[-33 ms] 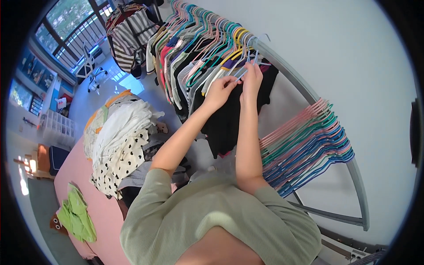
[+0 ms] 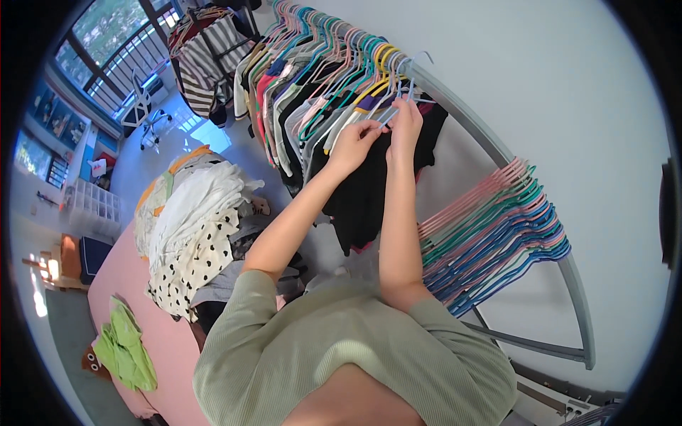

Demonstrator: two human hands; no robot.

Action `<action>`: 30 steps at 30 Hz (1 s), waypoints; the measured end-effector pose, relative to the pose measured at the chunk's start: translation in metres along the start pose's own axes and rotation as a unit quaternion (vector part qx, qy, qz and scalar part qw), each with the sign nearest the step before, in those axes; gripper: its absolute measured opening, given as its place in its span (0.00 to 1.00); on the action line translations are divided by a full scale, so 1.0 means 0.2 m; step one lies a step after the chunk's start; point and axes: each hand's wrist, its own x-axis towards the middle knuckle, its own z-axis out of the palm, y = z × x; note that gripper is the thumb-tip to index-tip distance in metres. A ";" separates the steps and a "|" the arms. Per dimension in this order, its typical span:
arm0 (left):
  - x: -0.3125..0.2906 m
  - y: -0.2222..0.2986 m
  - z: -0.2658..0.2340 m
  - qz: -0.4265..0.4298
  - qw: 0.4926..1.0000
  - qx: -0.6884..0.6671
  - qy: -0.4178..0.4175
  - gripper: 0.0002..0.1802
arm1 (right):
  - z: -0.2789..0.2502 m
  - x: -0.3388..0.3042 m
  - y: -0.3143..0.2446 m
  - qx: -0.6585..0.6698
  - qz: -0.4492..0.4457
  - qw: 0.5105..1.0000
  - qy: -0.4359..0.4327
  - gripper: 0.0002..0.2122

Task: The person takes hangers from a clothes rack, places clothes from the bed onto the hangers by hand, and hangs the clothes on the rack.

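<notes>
A pale blue hanger [image 2: 411,86] is in front of me, near the end of the clothes rail. Raised beside its neck, my right hand [image 2: 406,129] grips it with closed fingers. My left hand [image 2: 353,148] pinches around the hanger's left arm, close to the right hand; its fingertips partly hide what they press on. A black garment [image 2: 362,202] hangs down behind and below both hands. How it is attached to the hanger is hidden by my fingers. Several clothes on coloured hangers [image 2: 334,53] fill the rail to the left of the hands.
The grey rail [image 2: 465,106] curves down to the right. Bare pink, green and blue hangers [image 2: 497,227] hang stacked there by my right arm. Clothes, including a spotted cream garment [image 2: 195,263], are heaped on the pink bed [image 2: 170,355]. A green garment [image 2: 124,348] lies farther left.
</notes>
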 end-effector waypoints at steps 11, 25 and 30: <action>0.00 -0.15 0.07 0.110 0.980 0.161 0.048 0.21 | -0.10 0.14 0.31 -0.058 -0.020 0.996 0.057 0.20; -0.25 0.12 0.08 0.069 0.994 -0.061 0.058 0.17 | -0.13 -0.38 0.08 -0.036 -0.079 0.994 -0.067 0.20; -0.40 0.21 0.24 0.076 0.995 -0.036 0.058 0.18 | -0.24 -0.57 -0.07 -0.069 -0.114 0.988 -0.082 0.20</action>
